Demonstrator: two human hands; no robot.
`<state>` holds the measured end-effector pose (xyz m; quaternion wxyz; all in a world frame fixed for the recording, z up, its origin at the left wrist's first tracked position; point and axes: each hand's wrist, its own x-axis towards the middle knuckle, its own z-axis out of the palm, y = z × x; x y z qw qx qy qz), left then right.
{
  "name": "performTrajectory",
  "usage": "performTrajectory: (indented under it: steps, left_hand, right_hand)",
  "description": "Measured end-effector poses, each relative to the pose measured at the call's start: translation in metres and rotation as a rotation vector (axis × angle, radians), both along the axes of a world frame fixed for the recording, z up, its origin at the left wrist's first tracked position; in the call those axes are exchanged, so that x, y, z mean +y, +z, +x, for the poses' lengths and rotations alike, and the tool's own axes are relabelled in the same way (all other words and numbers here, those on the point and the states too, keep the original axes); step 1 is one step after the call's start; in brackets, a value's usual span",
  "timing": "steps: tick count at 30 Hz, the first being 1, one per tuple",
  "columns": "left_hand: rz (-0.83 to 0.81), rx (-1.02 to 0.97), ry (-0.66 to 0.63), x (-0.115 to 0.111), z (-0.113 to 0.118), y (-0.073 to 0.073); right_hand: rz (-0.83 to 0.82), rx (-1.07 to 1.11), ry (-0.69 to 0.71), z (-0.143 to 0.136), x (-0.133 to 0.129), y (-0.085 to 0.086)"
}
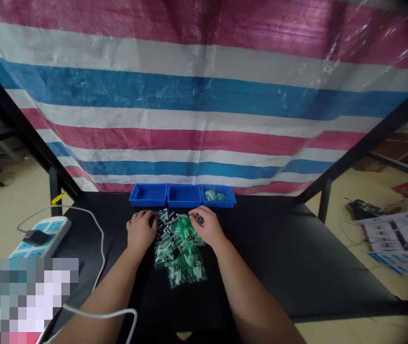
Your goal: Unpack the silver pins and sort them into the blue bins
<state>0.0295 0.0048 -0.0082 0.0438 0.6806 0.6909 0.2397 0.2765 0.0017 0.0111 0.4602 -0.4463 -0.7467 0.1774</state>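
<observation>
A heap of small packets and loose pieces lies on the black table between my hands. Several clear plastic bags at its near side hold pale and green slim pieces. Loose grey cylinder-like pieces are spread at the far side, with green plastic film among them. My left hand is at the heap's left edge, fingers closed at the edge of a small clear bag. Over the right edge, my right hand has thumb and fingers curled together beside grey pieces; what they pinch is too small to tell.
Three blue trays stand in a row behind the heap; the right one contains clear packets. A white power strip with a black plug and a white cable occupy the left. A striped sheet hangs behind the table.
</observation>
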Motion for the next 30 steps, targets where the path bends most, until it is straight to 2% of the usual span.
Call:
performTrajectory:
  steps: [12, 21, 30]
  left_hand:
    - [-0.067, 0.091, 0.01, 0.0, -0.002, 0.003]
    - [-0.069, 0.214, 0.019, 0.002, -0.001, -0.007]
    - [-0.057, 0.07, -0.017, 0.0, -0.002, 0.0]
  right_hand:
    - [-0.048, 0.011, 0.033, -0.001, -0.001, -0.001]
    - [-0.044, 0.015, 0.03, 0.0, -0.001, -0.002]
    - [-0.064, 0.02, 0.033, 0.002, 0.0, -0.002]
